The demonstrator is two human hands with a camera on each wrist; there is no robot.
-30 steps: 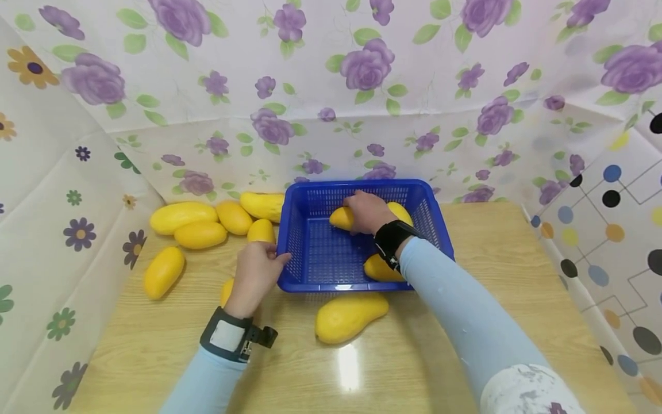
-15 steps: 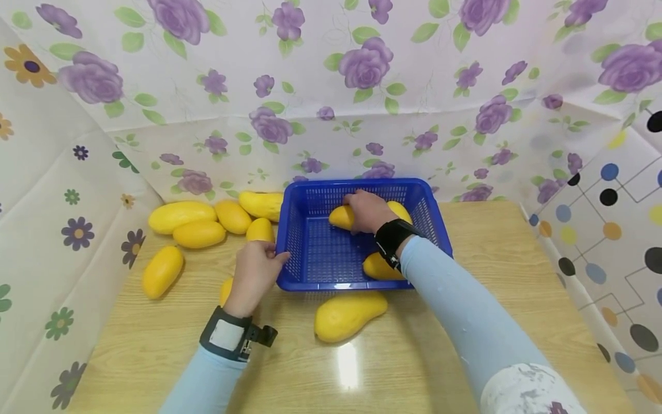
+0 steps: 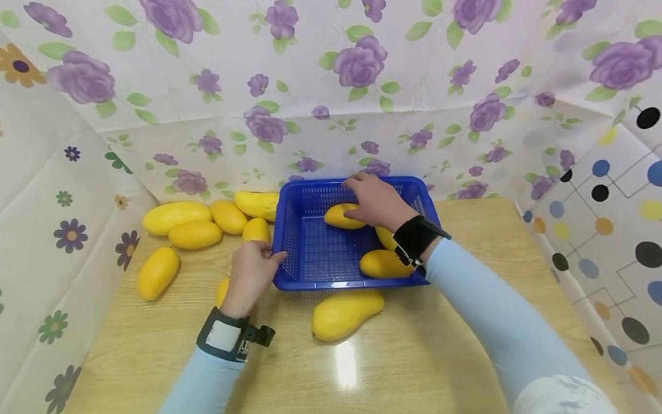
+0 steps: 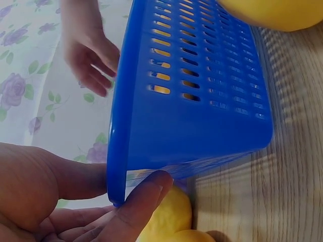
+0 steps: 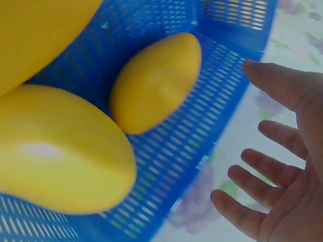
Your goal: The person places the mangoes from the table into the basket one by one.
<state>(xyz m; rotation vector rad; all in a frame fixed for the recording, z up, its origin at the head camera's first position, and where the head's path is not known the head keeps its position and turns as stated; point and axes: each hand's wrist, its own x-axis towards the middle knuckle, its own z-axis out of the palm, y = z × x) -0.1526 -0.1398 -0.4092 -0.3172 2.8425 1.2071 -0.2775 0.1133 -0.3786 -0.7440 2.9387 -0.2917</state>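
A blue plastic basket (image 3: 315, 247) with slotted walls stands at the back of the table. My left hand (image 3: 251, 273) pinches its left rim; in the left wrist view the thumb and fingers lie on either side of the rim (image 4: 117, 166). Over the basket's back part is my right hand (image 3: 378, 202), its fingers spread and holding nothing. Just below it a yellow mango (image 3: 338, 217) lies on the basket floor. Another mango (image 3: 381, 264) lies at the front right, and a third (image 3: 384, 237) is partly hidden by the right wrist. The right wrist view shows the fingers apart from the mango (image 5: 157, 83).
A larger pear-shaped yellow fruit (image 3: 345, 315) lies just in front of the basket. Left of it are several yellow fruits, among them a mango (image 3: 158, 273) near the table's left side. A flowered sheet (image 3: 320, 132) rises behind the basket.
My right hand has let go of the mango in the basket, opened its fingers and lifted slightly up and right. My left hand keeps its hold on the rim.
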